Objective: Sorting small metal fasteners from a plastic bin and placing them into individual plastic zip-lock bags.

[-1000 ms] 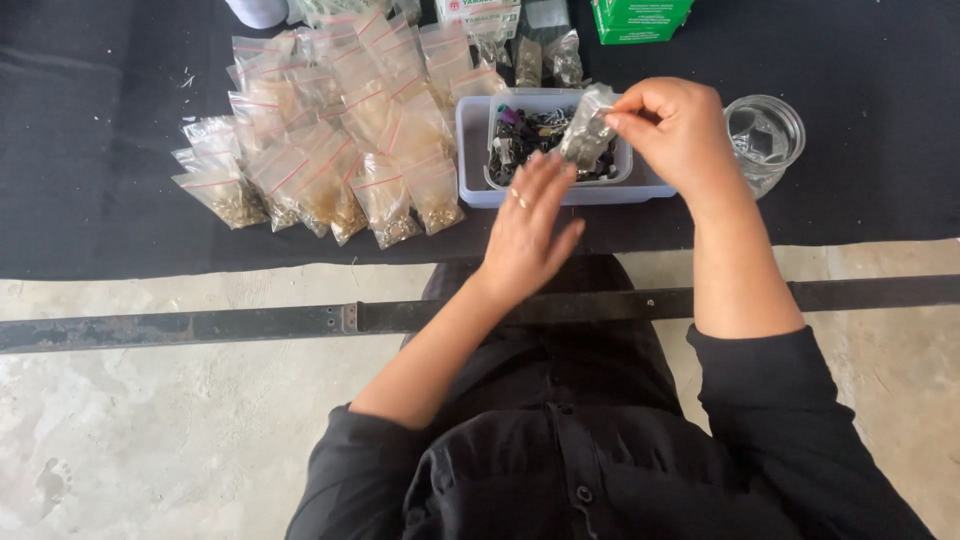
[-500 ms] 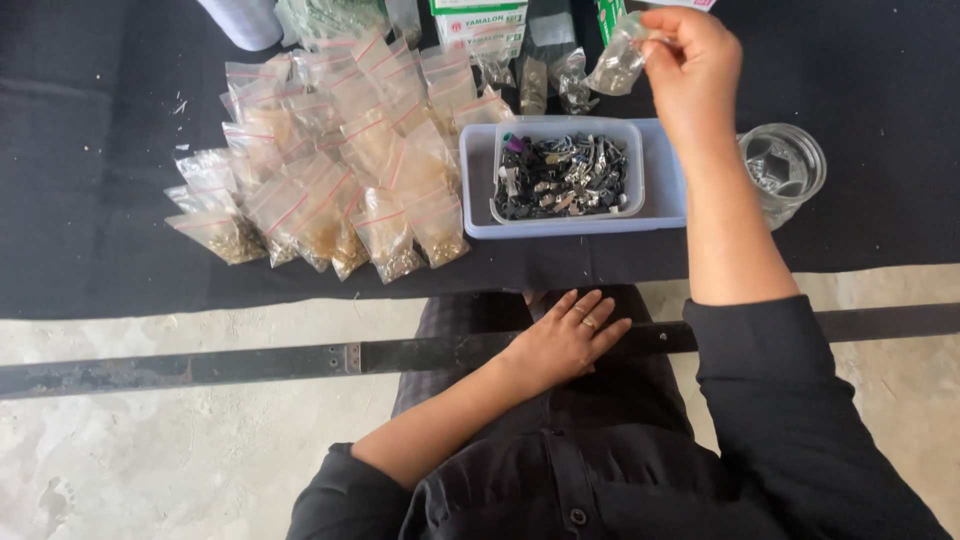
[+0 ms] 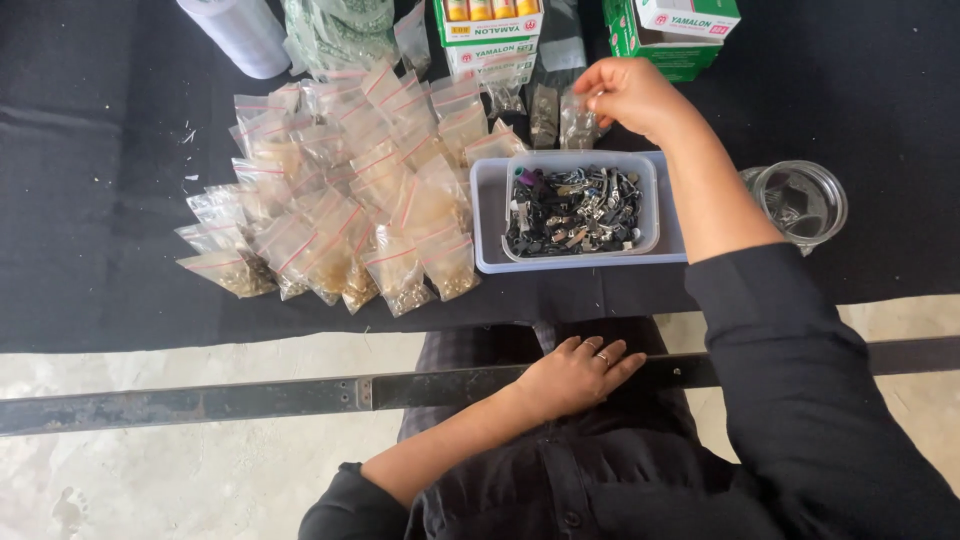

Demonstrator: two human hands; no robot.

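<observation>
Head view showed the right hand [image 3: 632, 95] reached out past the tray [image 3: 487, 215], fingertips pinched on the top of a small clear bag [image 3: 580, 122] that hung just beyond the tray's far rim, beside a few like it. The bag's long axis ran roughly toward and away from the person, its pinched mouth pointing to the far side and its filled end toward the tray. The left hand [image 3: 578, 375] lay flat on the lap, fingers loosely spread, holding nothing. Judging by the layout, much was done: a big heap of filled bags [image 3: 345, 215] covered the black cloth left of the tray. Plenty seemed left, though, since the tray held a thick pile of dark zipper sliders [image 3: 572, 210]. A glass jar [image 3: 800, 200] stood to its right, boxes [image 3: 672, 32] at the far edge.
</observation>
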